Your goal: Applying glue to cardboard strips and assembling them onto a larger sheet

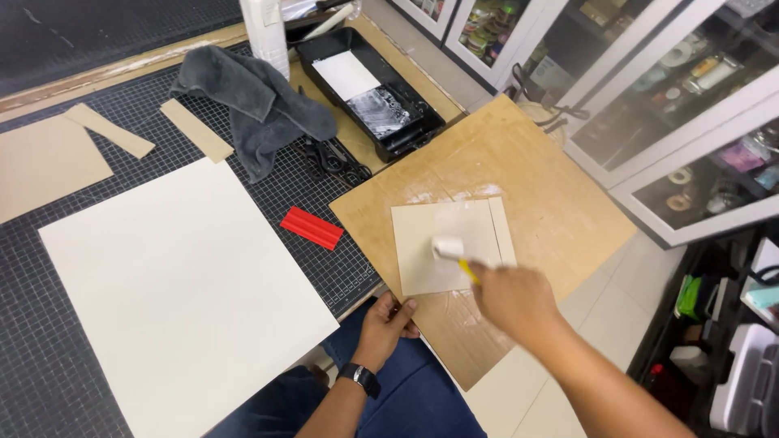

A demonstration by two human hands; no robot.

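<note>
red block (312, 227), scissors (337, 160), paint tray (369, 93) beyond the roller (448, 248)

Head camera, steeply downward, close.

Black gridded cutting mat (49, 357), cream sheet (178, 300), grey cloth (251, 105), red block (312, 228), brown board (552, 195), cardboard strips (195, 130)

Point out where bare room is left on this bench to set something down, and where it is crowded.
Bare patches: the brown board right of the small card that the right hand is rolling over, and the large cream sheet left of the red block. Crowded: the far edge, where the grey cloth, scissors and black tray sit close together.
</note>
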